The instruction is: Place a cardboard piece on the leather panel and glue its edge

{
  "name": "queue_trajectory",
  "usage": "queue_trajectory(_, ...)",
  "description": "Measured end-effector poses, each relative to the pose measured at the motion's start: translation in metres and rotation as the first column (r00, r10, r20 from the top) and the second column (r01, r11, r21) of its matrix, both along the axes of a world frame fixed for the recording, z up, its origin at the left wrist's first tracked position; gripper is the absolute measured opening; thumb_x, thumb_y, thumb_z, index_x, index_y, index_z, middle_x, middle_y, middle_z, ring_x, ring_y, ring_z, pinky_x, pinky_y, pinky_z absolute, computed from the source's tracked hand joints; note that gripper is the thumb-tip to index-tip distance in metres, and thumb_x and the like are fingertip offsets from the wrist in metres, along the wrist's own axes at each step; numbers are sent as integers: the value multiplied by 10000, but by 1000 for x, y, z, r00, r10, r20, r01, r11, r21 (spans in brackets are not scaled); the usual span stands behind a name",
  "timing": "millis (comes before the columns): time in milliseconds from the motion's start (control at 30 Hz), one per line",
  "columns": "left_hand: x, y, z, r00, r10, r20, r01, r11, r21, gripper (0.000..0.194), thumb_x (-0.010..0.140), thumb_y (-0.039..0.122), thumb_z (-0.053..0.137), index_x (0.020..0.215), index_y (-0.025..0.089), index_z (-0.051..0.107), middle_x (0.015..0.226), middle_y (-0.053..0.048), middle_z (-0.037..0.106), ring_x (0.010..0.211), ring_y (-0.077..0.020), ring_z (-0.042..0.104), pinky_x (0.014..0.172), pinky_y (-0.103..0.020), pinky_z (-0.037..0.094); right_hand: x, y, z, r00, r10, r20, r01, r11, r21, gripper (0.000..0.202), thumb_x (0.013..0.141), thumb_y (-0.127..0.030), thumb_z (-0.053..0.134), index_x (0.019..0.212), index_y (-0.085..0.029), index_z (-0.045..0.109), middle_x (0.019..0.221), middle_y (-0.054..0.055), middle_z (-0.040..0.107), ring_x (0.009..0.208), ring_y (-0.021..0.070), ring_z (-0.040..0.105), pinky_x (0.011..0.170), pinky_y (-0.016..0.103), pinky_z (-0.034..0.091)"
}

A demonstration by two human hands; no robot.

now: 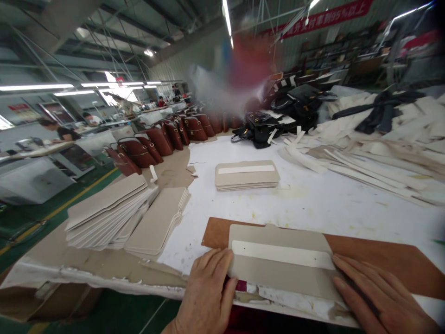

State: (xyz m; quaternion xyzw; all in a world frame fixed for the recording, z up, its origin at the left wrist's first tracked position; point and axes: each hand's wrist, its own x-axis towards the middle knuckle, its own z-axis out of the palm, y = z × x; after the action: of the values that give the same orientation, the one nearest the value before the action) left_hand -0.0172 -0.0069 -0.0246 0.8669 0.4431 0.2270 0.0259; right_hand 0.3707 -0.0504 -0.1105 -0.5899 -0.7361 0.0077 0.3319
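Both hands lie flat and open, gripping nothing: left hand (207, 290) at 7 o'clock and right hand (373, 297) at 5 o'clock press the grey board (281, 273) onto brown leather (399, 262); uneven pressure could shift it crooked

grey board panel (281, 266) with white strip, flat on brown leather sheet (389, 260), at table's near edge

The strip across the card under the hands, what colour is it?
White strip on grey-beige card, head view.
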Motion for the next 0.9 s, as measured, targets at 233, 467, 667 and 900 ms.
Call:
queue_trajectory(233, -1, 6, -7, 929, 129, 346, -41, 968, -249, 379, 1008, 263, 590, 1383, 269, 645, 1240, -68, 778, 1097, -241, 753, 943, -384, 642, -27, -3, 37, 965, -154, -210, 125, 981, -146, 423, 1019, -539, 609, 1306, -249, 723, 1313, 95, 730, 1169, 321, 716, 951, 442, 661)
queue_trajectory(467, 10, 11, -8, 800, 397, 450, -78, 813, -577, 389, 907, 275, 642, 1288, 240, 712, 1112, -50, 803, 896, -211, 782, 819, -347, 648, 0, 9, 12, 896, -212, -391, 131, 966, -225, 506, 952, -628, 684, 1241, -214, 714, 1148, 123, 770, 922, 296, 776, 741, 365, 687)
queue_trajectory(667, 13, 13, 2, 847, 342, 408, -55, 819, -571, 422, 887, 286, 605, 1291, 230, 712, 1113, -66, 807, 960, -232, 768, 913, -383, 612, -1, 13, 18, 985, -150, 91, 144, 987, 66, 472, 1064, -534, 481, 1299, -180, 687, 1254, 133, 747, 1134, 392, 699, 929, 607, 626)
queue_trajectory(900, 19, 17, 11, 849, 353, 393, -23, 768, -640, 450, 851, 279, 554, 1273, 226, 701, 1094, -62, 776, 976, -243, 724, 920, -395, 568, -9, 5, 27, 988, -155, -9, 155, 986, -62, 419, 1057, -509, 547, 1330, -220, 681, 1298, 104, 731, 1185, 331, 693, 973, 502, 641)
